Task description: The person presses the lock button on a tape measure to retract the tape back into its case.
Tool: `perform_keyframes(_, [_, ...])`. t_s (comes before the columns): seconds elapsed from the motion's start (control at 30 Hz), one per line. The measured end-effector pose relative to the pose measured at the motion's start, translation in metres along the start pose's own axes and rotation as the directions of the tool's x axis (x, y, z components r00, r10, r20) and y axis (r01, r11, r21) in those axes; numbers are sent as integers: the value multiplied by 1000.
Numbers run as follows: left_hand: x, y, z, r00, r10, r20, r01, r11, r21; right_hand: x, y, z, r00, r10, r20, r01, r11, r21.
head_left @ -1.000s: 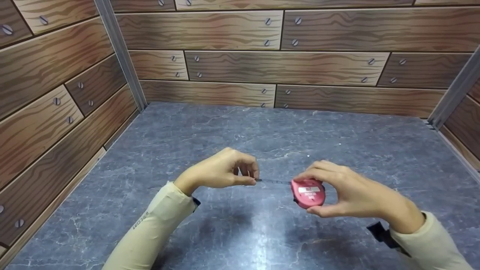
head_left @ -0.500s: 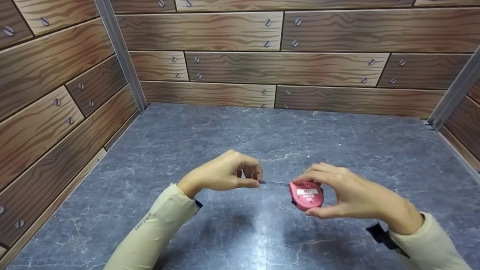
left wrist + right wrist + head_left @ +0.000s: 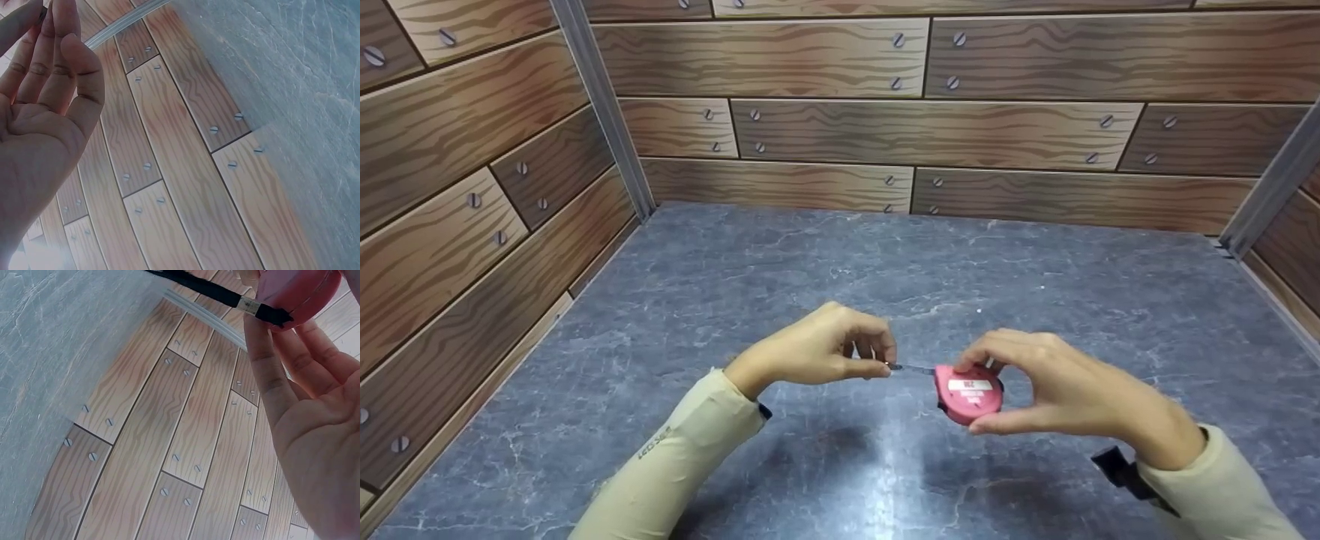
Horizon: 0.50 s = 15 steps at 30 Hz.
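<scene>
A pink tape measure (image 3: pixel 971 397) is held above the table by my right hand (image 3: pixel 1046 382), thumb below its case and fingers on top. From its left side a short dark strip of tape (image 3: pixel 916 369) stretches across to my left hand (image 3: pixel 829 349), whose thumb and fingertips pinch the tape's end. The right wrist view shows the red case (image 3: pixel 301 295) against the fingers, with a black strap (image 3: pixel 219 291) attached at its edge. In the left wrist view the left hand (image 3: pixel 50 107) has thumb and fingers together on a small dark bit; the case is out of that view.
A grey marbled table top (image 3: pixel 810 262) lies under both hands. Wood-plank patterned walls (image 3: pixel 825 60) stand at the back and the left, with metal corner posts (image 3: pixel 611 112) between panels. Part of another wall shows at the right.
My left hand has moved a little to the right, towards the case, and the visible tape between the hands is shorter. The tape measure has shifted slightly left and down.
</scene>
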<state>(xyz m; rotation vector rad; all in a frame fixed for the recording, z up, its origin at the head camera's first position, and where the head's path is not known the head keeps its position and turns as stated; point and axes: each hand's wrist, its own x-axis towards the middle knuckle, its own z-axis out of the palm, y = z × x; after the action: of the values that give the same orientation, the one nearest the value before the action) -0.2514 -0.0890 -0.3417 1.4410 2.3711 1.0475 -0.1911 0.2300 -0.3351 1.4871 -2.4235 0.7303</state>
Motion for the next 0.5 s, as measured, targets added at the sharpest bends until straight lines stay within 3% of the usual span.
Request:
perform_keyframes(0.3, [2,3,4,1000,2,-16,-2,1000,-14,1,1,3,998,-43,-53,43,999,-2])
perform_keyframes(0.5, [4,2,7,999,24,-20,-25,1000,-18,2,1,4,999,-36,-40,36,999,3])
